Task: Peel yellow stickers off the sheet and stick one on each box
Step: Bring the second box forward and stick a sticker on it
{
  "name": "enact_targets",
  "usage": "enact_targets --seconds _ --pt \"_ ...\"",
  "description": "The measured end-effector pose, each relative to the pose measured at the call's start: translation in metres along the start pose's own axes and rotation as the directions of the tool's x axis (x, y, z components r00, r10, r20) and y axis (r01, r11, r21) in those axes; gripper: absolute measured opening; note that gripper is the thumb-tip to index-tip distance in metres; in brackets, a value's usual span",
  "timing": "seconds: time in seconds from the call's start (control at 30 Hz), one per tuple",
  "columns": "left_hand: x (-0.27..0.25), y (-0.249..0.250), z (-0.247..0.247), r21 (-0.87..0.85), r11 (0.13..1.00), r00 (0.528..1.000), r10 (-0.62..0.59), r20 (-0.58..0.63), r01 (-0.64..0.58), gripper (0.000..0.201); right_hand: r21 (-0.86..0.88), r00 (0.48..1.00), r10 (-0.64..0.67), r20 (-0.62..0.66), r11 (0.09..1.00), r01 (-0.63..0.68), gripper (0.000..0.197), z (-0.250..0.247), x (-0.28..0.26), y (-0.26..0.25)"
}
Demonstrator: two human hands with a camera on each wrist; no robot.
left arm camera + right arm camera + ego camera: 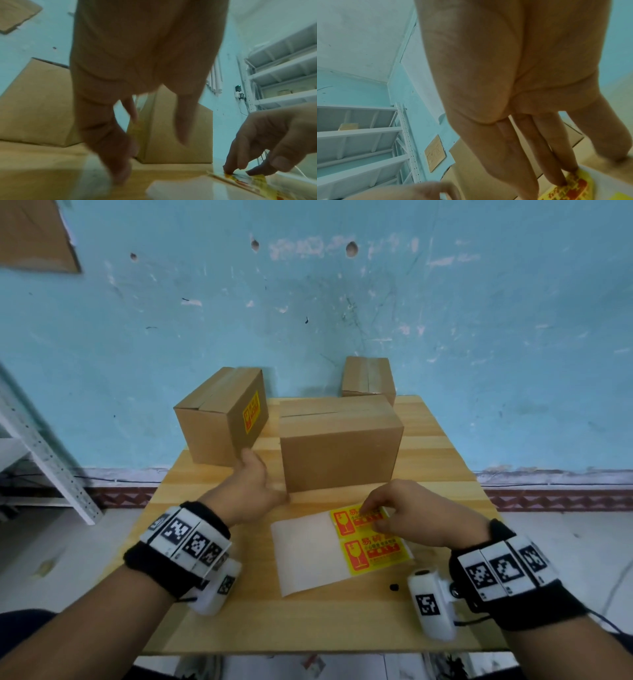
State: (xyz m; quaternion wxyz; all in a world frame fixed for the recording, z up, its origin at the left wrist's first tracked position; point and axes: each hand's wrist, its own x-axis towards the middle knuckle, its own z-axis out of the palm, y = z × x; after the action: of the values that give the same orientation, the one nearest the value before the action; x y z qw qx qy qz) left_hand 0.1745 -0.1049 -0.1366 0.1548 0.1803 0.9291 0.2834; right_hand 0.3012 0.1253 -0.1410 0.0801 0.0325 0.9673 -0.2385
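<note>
Three brown cardboard boxes stand on the wooden table (212, 604). The left box (212, 426) bears a yellow sticker (251, 412) on its right side. No sticker shows on the middle box (339, 446) or the small far box (368, 376). In front lies the backing sheet (305, 553) with two yellow stickers, an upper one (346, 520) and a lower one (375, 553). My left hand (255, 487) hangs relaxed and holds nothing, by the middle box's lower left corner. My right hand (394, 513) presses straight fingertips (559, 181) on the upper sticker, thumb apart.
White metal shelving (44, 453) stands on the floor to the left of the table. A blue wall rises right behind the boxes. A small black object (394, 587) lies near the sheet's right front. The left box overhangs the table's left edge.
</note>
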Motion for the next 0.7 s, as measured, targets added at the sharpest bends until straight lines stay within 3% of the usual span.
enact_targets --seconds 0.07,0.1,0.23,0.33,0.4,0.5,0.57,0.7 --pt "-0.003 0.0 0.0 0.241 0.97 0.958 -0.082 0.274 0.014 0.064 0.011 1.0 -0.005 0.012 1.0 0.005 0.029 0.0 0.001 -0.001" --pt "-0.005 0.003 0.0 0.3 0.954 0.933 -0.105 0.345 -0.004 0.063 0.014 1.0 -0.013 0.013 1.0 0.012 0.028 0.001 0.002 -0.002" --pt "-0.004 0.015 0.001 0.464 0.879 0.916 -0.092 0.391 -0.11 0.051 0.009 0.999 -0.035 0.005 0.999 0.035 0.025 0.002 0.004 -0.005" --pt "-0.001 0.018 -0.003 0.529 0.824 0.904 -0.049 0.425 -0.203 0.033 0.096 0.997 -0.002 -0.08 0.995 0.01 0.019 0.002 0.007 0.003" --pt "-0.001 0.015 -0.007 0.451 0.858 0.917 0.057 0.395 -0.248 0.017 0.154 0.988 0.062 -0.138 0.987 -0.04 0.026 0.0 0.01 0.01" --pt "-0.003 0.008 -0.013 0.014 0.979 0.913 0.184 0.364 -0.203 0.02 0.385 0.985 0.138 -0.101 0.919 -0.089 0.048 -0.002 0.012 0.011" --pt "-0.005 0.004 -0.016 -0.195 0.964 0.911 0.239 0.336 -0.181 0.022 0.576 0.984 0.168 -0.057 0.81 -0.105 0.04 -0.003 0.012 0.011" --pt "-0.007 -0.002 -0.019 -0.362 0.925 0.965 0.191 0.18 -0.115 0.029 0.801 0.982 0.182 -0.041 0.593 -0.076 0.019 -0.007 0.012 0.014"
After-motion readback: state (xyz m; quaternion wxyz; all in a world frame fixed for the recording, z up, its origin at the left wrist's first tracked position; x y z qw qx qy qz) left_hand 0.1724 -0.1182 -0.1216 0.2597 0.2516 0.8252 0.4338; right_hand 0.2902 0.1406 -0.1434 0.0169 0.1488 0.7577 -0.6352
